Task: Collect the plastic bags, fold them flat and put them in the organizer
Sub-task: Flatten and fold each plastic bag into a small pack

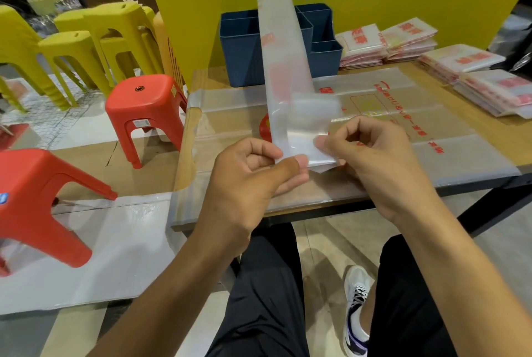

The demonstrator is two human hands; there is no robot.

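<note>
Pinching the near end of a long folded plastic bag point(283, 69), both hands work just above the near edge of the table point(486, 123). The left hand point(250, 181) clamps the strip's lower left corner between thumb and curled forefinger; the right hand point(374, 155) nips the lower right corner the same way, its other fingers curled in. The strip (translucent, with faint red print) rises up and away from the hands, its far end leaning over the blue organizer point(247, 48), which stands at the table's back edge against a yellow sign point(374, 11). Whether the strip touches the organizer cannot be told.

Under the hands an unfolded bag point(403, 115) lies spread flat across most of the tabletop, its left end hanging over the table's left edge. Stacks of folded bags point(408, 40) sit along the back right and right edge, just beside the organizer.

Off the table's left edge stand a red stool point(146, 106) and, nearer the camera, another red stool point(37, 198); yellow stools point(95, 40) are stacked farther back. Below the table edge show the person's dark trousers and one white shoe point(355, 307).
</note>
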